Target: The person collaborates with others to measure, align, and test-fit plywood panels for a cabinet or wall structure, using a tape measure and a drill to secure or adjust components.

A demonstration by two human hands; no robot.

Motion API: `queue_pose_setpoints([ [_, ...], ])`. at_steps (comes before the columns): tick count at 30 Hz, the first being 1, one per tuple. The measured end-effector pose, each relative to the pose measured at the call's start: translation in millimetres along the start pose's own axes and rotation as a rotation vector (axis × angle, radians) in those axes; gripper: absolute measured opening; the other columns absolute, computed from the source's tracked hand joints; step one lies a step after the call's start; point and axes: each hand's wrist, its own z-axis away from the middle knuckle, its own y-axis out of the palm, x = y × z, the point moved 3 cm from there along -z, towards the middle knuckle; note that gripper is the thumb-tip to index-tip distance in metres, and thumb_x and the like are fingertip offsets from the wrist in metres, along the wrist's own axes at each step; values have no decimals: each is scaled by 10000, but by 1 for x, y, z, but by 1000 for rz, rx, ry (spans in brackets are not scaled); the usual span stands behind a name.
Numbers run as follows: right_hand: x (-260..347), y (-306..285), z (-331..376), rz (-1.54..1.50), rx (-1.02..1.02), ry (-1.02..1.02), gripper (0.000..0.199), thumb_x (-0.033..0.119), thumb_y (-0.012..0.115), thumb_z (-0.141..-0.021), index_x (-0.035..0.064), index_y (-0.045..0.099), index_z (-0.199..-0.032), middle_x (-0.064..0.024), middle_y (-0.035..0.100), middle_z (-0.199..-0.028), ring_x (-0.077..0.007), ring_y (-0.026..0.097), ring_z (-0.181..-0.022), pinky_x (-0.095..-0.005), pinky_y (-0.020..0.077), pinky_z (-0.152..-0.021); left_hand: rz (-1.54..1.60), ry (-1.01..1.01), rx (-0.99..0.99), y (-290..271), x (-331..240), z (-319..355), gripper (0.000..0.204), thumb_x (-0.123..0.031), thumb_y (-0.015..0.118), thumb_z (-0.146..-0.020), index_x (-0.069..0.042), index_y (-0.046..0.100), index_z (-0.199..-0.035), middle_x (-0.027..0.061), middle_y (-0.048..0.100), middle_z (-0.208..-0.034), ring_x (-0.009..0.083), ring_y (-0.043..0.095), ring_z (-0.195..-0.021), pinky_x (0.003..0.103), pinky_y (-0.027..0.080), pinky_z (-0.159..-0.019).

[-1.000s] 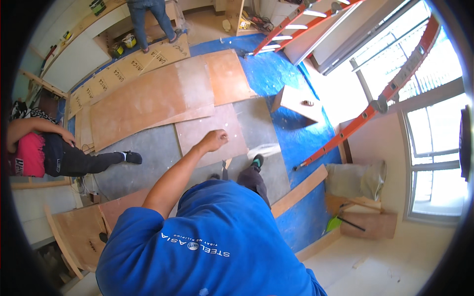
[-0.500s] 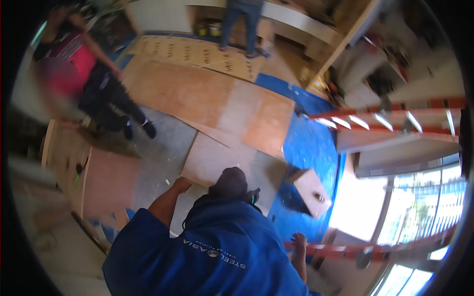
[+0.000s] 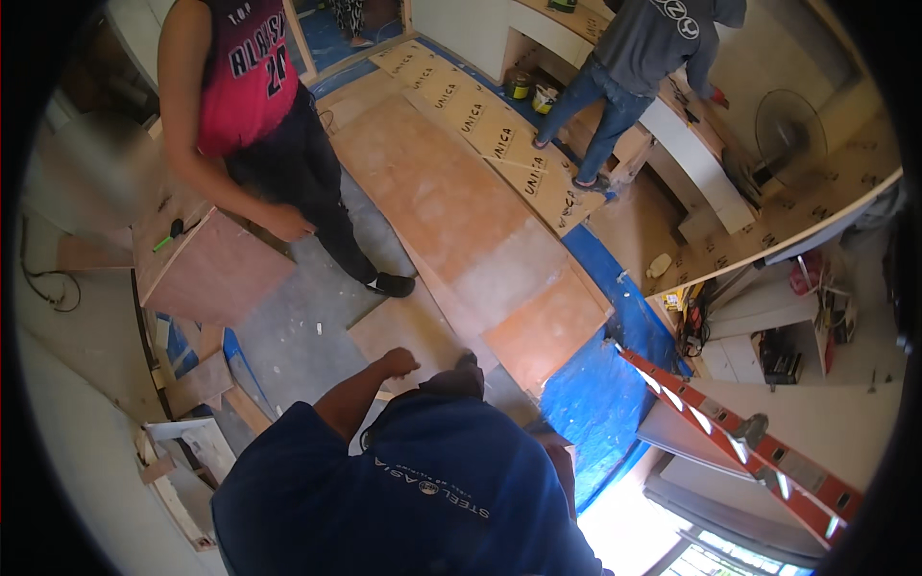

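My left hand [image 3: 396, 363] is held out in front of my blue shirt [image 3: 394, 490], over a pale board lying on the floor [image 3: 408, 324]. Its fingers are curled in, and nothing shows in them. On the other side, my right forearm [image 3: 560, 468] hangs close to my body above blue plastic sheeting [image 3: 610, 379]; its hand is mostly hidden by the shirt. Below the shirt my dark shoe [image 3: 468, 359] shows beside a long brown plywood sheet [image 3: 413, 182] with a whitish dusty patch. Neither hand visibly touches a board.
Ahead on the left stands a person in a pink and black jersey [image 3: 252, 77]. A person in a grey shirt [image 3: 663, 38] works at a curved counter [image 3: 706, 163]. An orange ladder [image 3: 759, 442] leans at right. At left are a wooden box [image 3: 216, 269] and an open white box [image 3: 197, 446].
My view has swung left, so the plywood, ladder and people sit differently. The jersey-wearer appears nearer. My left hand is closer to my middle; my right has drawn in and largely dropped from sight.
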Motion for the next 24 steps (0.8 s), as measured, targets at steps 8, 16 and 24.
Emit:
queue_pose_setpoints([
  [8,1,-50,-129,-300,-115,55,182,170,515,-800,40,607,-889,-67,596,-805,-145,581,-676,-270,446,-545,450,-67,-213,-77,-105,-30,265,-282,560,-771,-21,565,-817,60,539,-665,143,516,-533,257,408,-431],
  [16,-35,-81,-190,699,311,-261,239,231,557,-739,32,618,-857,-118,614,-744,-184,592,-648,-332,457,-582,389,-341,-218,-18,-40,-15,373,-331,503,-793,20,577,-688,119,576,-622,205,565,-483,310,459,-437],
  [24,6,-165,-368,476,430,-120,236,244,555,-736,55,618,-865,-90,591,-665,-165,560,-557,-356,423,-475,1006,-833,-428,106,-76,64,219,-271,546,-834,-57,517,-798,58,519,-609,156,493,-446,287,385,-373],
])
